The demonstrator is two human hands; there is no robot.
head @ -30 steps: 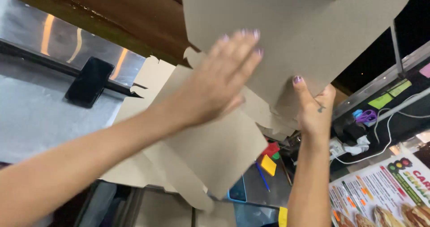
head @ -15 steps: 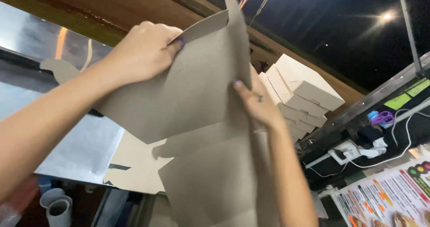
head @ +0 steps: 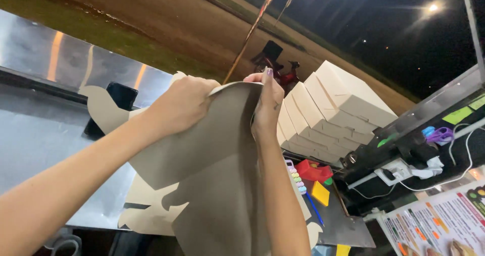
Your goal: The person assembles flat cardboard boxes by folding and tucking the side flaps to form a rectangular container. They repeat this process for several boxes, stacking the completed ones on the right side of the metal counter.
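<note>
1. The left hand (head: pixel 184 104) is curled shut over the upper edge of a flat grey cardboard box blank (head: pixel 212 185), its fingers wrapped over the fold so that the card bends beneath them.
2. The right hand (head: pixel 267 107) stands upright just beside it, fingers pressed together and flat against the right side of the same top edge, pinching the card between fingers and thumb.
3. The two hands sit close to one another at the top of the blank, near but not plainly touching.
4. The blank hangs down from both hands in front of the forearms, folded along a crease running between the hands, with its cut-out flaps trailing at the lower left.
5. More cut blanks (head: pixel 146 210) lie flat under it on the steel counter (head: pixel 40 135), one flap reaching up to the left towards a dark phone (head: pixel 118 97).
6. To the right of the right hand, well apart from it, a stack of folded white boxes (head: pixel 333 109) leans on the counter.
7. Below the stack lie a red plastic piece (head: pixel 313 171), a yellow square (head: pixel 320 193) and a blue pen (head: pixel 314 208).
8. Further right, purple scissors (head: pixel 440 134) rest on a dark shelf, and a white cable (head: pixel 454 177) runs from there.
</note>
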